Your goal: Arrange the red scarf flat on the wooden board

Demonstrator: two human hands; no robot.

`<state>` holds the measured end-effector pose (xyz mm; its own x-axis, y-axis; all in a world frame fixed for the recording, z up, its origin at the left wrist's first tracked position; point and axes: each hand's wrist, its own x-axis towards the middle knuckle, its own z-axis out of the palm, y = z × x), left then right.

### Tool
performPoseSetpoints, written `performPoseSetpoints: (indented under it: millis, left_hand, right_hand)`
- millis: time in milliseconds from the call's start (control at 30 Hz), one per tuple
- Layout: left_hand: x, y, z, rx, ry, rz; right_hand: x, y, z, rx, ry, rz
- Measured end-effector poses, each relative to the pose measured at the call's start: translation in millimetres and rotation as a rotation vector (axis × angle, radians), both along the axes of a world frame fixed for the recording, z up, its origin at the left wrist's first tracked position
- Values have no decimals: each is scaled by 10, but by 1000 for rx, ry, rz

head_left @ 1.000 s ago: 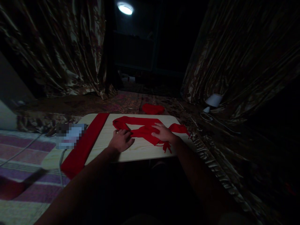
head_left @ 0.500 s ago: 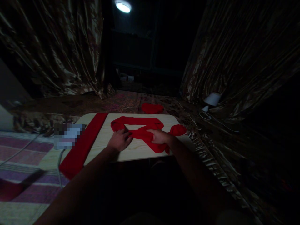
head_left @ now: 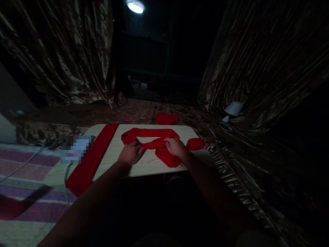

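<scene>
A red scarf [head_left: 149,132] lies in a loop on a small wood-grain table [head_left: 144,164], with thin fringe-like strands at its ends. My left hand [head_left: 131,152] rests at the loop's near left corner, fingers closed on the cloth. Farther right, my right hand [head_left: 175,146] pinches the near strip between thumb and fingers, drawing it into a narrow band. Below that hand a wider red fold spreads toward the table's front edge, and another end pokes out to its right. Fingertips of both hands are partly hidden in the dim light.
A flat red cloth band [head_left: 100,154] crosses the table's left side, beside a blurred-out pale item [head_left: 77,149]. Behind the table lies a red bundle [head_left: 167,118]. A small white lamp [head_left: 233,108] with a cord stands at right. Patterned curtains [head_left: 84,51] hang behind.
My right hand has shifted slightly up, taking the near strip with it. The strip between my hands is now narrower and apart from the lower fold. The left hand has barely moved.
</scene>
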<state>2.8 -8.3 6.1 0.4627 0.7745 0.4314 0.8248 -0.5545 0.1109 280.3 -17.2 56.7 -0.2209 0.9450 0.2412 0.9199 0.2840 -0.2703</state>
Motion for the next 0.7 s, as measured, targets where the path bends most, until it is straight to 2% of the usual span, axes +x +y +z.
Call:
performPoseSetpoints:
  millis: [100, 167, 267, 333, 400, 500, 600, 700]
  left_hand:
    - [1, -5, 8, 6, 8, 18]
    - [2, -4, 11, 17, 17, 34]
    - [4, 5, 4, 34, 35, 59]
    - [7, 14, -4, 44, 48, 75]
    - [9, 20, -13, 51, 54, 88]
    - [9, 23, -23, 58, 52, 108]
    - [6, 24, -28, 57, 45, 108]
    - [2, 24, -25, 49, 37, 96]
  right_hand:
    - [-23, -30, 49, 4, 74, -23]
    - [-37, -75, 63, -71, 107, 64]
    - [-55, -161, 59, -207, -35, 231]
    - [-50, -201, 48, -228, -185, 253]
    - [-9, -203, 41, -227, -299, 147]
    - [164, -119, 43, -267, -360, -131]
    - [451, 35, 56, -248, -220, -371]
    - [742, 205, 65, -136, 32, -578]
